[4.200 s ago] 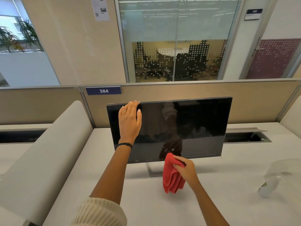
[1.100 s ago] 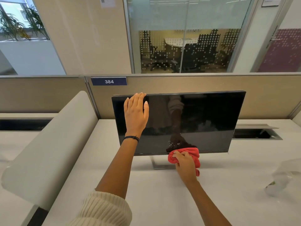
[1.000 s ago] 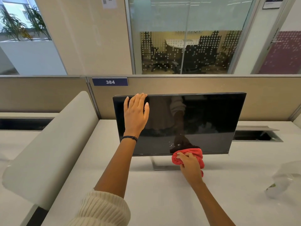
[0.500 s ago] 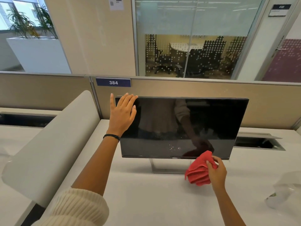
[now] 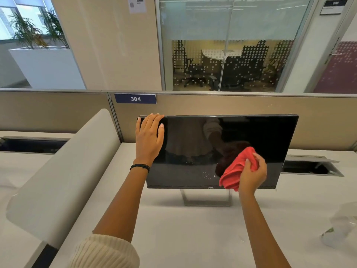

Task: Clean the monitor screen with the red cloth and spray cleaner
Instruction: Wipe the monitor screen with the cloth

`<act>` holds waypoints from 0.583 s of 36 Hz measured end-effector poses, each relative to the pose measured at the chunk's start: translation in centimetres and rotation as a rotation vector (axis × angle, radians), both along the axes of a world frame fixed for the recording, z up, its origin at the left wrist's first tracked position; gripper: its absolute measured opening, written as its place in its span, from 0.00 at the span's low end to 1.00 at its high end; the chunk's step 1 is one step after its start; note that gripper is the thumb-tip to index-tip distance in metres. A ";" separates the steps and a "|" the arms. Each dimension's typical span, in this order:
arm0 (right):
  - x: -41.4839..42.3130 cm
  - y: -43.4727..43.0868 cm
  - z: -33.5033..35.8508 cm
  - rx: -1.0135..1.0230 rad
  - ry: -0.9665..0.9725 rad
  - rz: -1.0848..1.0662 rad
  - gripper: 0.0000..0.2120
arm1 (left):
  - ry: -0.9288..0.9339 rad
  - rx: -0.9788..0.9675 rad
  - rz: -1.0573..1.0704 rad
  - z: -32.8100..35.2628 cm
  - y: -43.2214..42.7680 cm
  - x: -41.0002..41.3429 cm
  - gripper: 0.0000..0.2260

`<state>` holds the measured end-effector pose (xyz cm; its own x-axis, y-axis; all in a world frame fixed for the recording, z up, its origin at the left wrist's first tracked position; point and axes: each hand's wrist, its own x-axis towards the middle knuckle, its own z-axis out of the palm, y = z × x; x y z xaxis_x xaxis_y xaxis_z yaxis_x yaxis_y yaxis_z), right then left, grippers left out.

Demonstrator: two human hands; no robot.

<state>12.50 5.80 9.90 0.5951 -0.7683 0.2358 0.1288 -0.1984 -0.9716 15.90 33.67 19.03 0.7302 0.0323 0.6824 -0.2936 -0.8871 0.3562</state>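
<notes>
Now, mid-wipe: the right hand (image 5: 253, 176) clenches the bunched cloth (image 5: 234, 172) against the lower right of the screen (image 5: 193, 144), just right of a patch of droplets (image 5: 207, 174) not yet wiped. The left hand (image 5: 148, 141) lies flat on the upper left corner, fingers straight, fingertips at the top edge, gripping nothing. The bottle (image 5: 340, 229) stands near the right edge of the desk (image 5: 193, 238), well apart from the screen and blurred.

Likely faults:
- (a) Droplets left standing could run down to the lower bezel and seep in at the seam.
- (b) The bare left palm on the glossy surface will probably leave prints, so that corner would need a pass of its own.
- (c) A hard push through the cloth could rock the screen back on its thin stand (image 5: 206, 203). The flat hand on the front would not check a backward tilt.
- (d) A tightly wadded cloth meets the screen over a small area and may smear the fluid rather than lift it.

Materials:
- Screen: a flat, dark, mirror-glossy rectangle with a thin bezel, reflecting the person.
- Cloth: soft red fabric, folded and creased, likely microfibre.
- Stand: a slim grey open frame, probably metal.
- Desk: matt white and smooth.
- Bottle: clear plastic, outline unclear.
</notes>
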 end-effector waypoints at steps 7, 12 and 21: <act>2.3 2.3 4.3 -0.219 -0.181 -0.010 0.10 | -0.008 -0.042 -0.004 0.2 -0.3 -0.1 0.22; 2.9 3.8 7.0 -0.515 -0.217 0.069 0.10 | -0.010 -0.045 -0.008 0.0 -0.3 0.0 0.22; 3.3 2.3 7.0 -1.104 -0.255 0.296 0.11 | -0.003 -0.036 -0.021 0.0 -0.1 0.0 0.22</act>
